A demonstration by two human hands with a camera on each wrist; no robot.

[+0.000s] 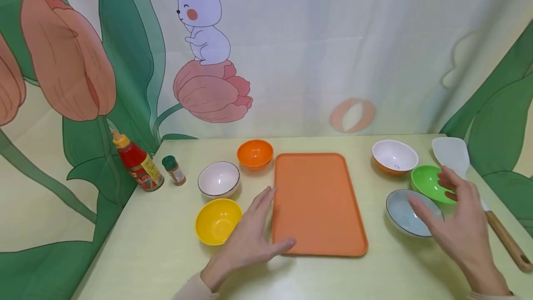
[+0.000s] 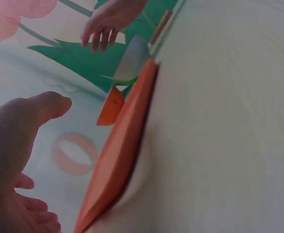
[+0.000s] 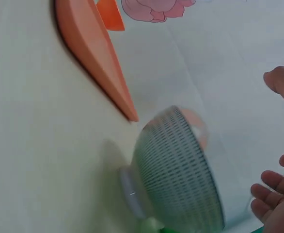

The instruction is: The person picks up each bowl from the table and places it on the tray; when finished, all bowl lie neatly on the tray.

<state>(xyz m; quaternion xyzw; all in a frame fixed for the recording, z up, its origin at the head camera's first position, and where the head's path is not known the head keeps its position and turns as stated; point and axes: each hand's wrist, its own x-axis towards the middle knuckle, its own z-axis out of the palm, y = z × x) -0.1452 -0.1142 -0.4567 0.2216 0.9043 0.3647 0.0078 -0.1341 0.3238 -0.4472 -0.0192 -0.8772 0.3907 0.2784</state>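
Note:
My left hand hovers at the near left corner of the orange tray, thumb spread from the fingers and nothing held. The yellow bowl is just left of it, partly behind the wrist. On the right side my right hand is raised beside the blue-grey bowl, its thumb overlapping that bowl in the head view. Its fingers, loosely bent, overlap the green bowl. The right wrist view shows the patterned outside of the blue-grey bowl with the hand apart from it.
A white bowl and an orange bowl stand left of the tray. Farther left are a red sauce bottle and a green-capped spice jar. A white-and-orange bowl and a spatula are at the right.

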